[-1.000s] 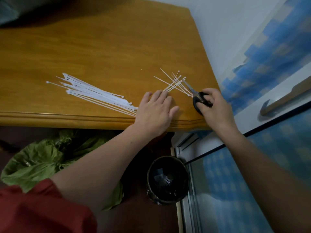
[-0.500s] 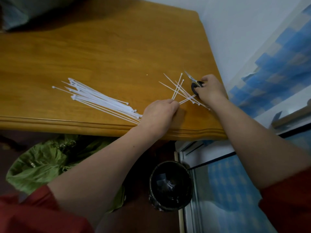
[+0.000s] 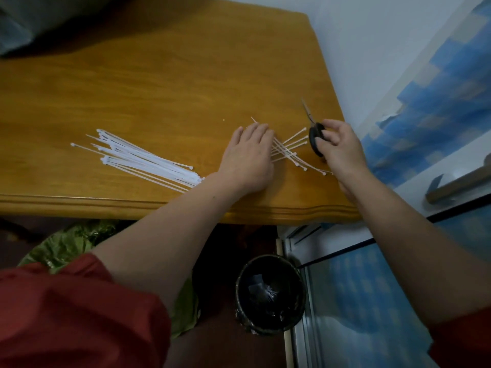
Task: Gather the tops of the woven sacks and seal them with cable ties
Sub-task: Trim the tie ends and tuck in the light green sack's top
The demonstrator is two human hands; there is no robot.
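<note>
Two hands down: left hand (image 3: 247,158) flat, fingers straight over white plastic cable ties (image 3: 290,144); right hand (image 3: 342,150) gripping black-handled scissors (image 3: 315,140).

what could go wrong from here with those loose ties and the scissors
1. The loose ties lie crossed under the flat left hand; a careless sweep might scatter some over the table edge, toward the bin below.
2. The right hand grips the scissors right by the table's right edge; a slip could knock them off.
</note>
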